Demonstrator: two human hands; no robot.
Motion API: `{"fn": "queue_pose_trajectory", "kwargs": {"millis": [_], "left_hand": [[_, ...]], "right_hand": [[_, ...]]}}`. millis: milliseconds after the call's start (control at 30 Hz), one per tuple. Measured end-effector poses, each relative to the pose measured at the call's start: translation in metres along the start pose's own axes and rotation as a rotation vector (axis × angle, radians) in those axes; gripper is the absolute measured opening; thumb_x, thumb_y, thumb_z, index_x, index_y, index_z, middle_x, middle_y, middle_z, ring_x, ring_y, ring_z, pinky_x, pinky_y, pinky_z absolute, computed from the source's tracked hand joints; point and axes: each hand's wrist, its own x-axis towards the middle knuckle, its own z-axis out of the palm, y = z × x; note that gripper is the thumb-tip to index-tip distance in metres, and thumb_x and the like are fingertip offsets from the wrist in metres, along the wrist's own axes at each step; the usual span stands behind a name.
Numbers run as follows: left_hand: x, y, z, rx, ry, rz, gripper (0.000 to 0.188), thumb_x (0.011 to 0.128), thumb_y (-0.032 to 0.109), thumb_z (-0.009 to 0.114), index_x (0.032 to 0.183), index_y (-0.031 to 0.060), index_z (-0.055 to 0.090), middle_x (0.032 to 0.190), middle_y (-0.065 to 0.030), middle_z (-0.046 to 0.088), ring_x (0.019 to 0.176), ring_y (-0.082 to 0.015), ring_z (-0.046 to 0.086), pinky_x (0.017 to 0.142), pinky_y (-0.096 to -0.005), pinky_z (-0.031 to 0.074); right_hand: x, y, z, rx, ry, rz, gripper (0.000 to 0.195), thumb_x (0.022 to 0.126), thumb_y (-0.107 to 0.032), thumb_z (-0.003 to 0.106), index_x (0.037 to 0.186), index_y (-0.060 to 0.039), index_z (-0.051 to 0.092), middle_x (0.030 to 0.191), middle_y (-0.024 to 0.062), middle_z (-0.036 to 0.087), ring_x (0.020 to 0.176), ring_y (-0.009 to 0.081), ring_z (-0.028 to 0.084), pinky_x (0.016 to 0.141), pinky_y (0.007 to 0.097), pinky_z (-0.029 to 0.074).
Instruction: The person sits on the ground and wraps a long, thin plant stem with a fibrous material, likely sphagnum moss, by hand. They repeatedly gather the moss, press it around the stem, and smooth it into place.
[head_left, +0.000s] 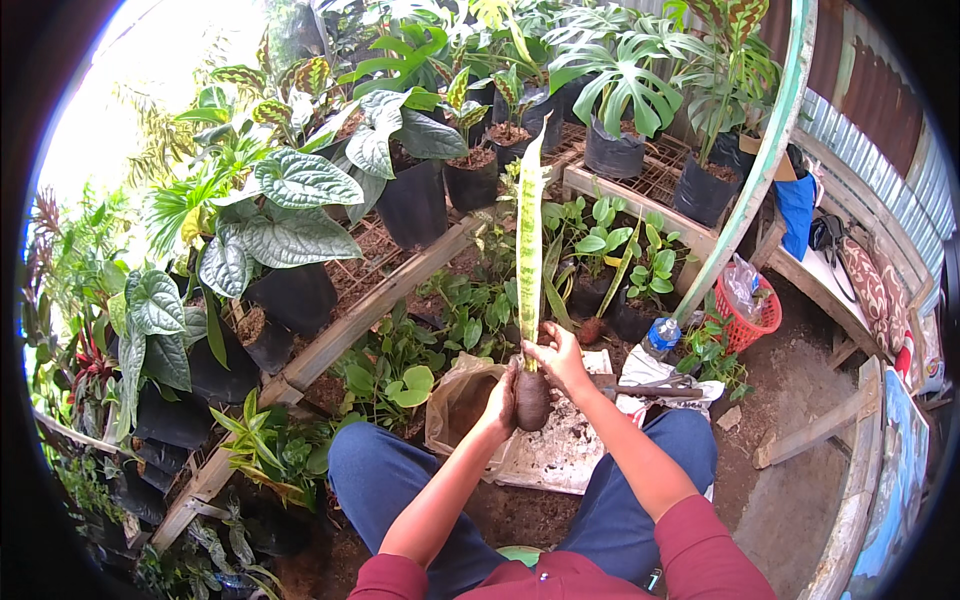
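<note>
Upright between my hands is a snake plant (529, 255), a single tall leaf with yellow margins. A dark brown, rounded root ball (533, 405) encloses its base. My left hand (501, 399) cups the ball's left side, fingers partly hidden behind it. At the leaf's base, the fingers of my right hand (561, 361) pinch at the stem just above the ball. Below lies a soil-strewn white sack (551, 465). An open translucent plastic bag (461, 401) with brown material inside stands to the left of my left hand.
A tool with a dark handle (656, 391) lies right of the sack, near a capped plastic bottle (662, 335). Behind are a red plastic basket (746, 307) and a slanting green post (757, 172). Potted plants crowd a wooden-edged rack (360, 322) at left.
</note>
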Motion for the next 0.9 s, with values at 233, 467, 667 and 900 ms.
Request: {"fn": "queue_pose_trajectory", "kwargs": {"millis": [233, 467, 667, 900], "left_hand": [[0.012, -0.012, -0.003, 0.088, 0.308, 0.258, 0.047, 0.090, 0.046, 0.035, 0.102, 0.0036, 0.053, 0.083, -0.0123, 0.061, 0.067, -0.0262, 0.062, 0.063, -0.0371, 0.052], [0.001, 0.015, 0.002, 0.065, 0.036, 0.203, 0.044, 0.092, 0.042, 0.034, 0.096, 0.0032, 0.054, 0.079, -0.0116, 0.062, 0.065, -0.0227, 0.061, 0.061, -0.0325, 0.051], [0.001, 0.021, -0.001, -0.231, 0.099, 0.205, 0.045, 0.088, 0.045, 0.038, 0.112, 0.0101, 0.053, 0.110, -0.0091, 0.057, 0.101, -0.0241, 0.054, 0.090, -0.0375, 0.041], [0.015, 0.015, -0.031, -0.304, 0.011, 0.183, 0.042, 0.090, 0.041, 0.034, 0.113, 0.0122, 0.053, 0.114, -0.0069, 0.055, 0.104, -0.0239, 0.052, 0.093, -0.0380, 0.039]], "right_hand": [[-0.006, 0.004, 0.012, -0.147, 0.137, -0.114, 0.041, 0.079, -0.027, 0.064, 0.104, 0.0045, 0.056, 0.096, 0.0097, 0.061, 0.089, 0.0168, 0.055, 0.085, 0.0315, 0.041], [-0.008, -0.024, 0.005, 0.250, 0.000, -0.076, 0.050, 0.087, -0.039, 0.045, 0.118, 0.0001, 0.048, 0.107, 0.0112, 0.058, 0.104, 0.0198, 0.051, 0.093, 0.0341, 0.033], [-0.037, -0.016, 0.034, -0.719, -0.108, -0.369, 0.054, 0.083, -0.030, 0.054, 0.124, 0.0023, 0.040, 0.122, 0.0203, 0.046, 0.116, 0.0328, 0.042, 0.100, 0.0385, 0.030], [-0.034, 0.002, 0.047, -0.737, -0.124, -0.201, 0.053, 0.083, -0.033, 0.054, 0.121, 0.0028, 0.043, 0.121, 0.0190, 0.047, 0.115, 0.0314, 0.043, 0.099, 0.0438, 0.030]]}}
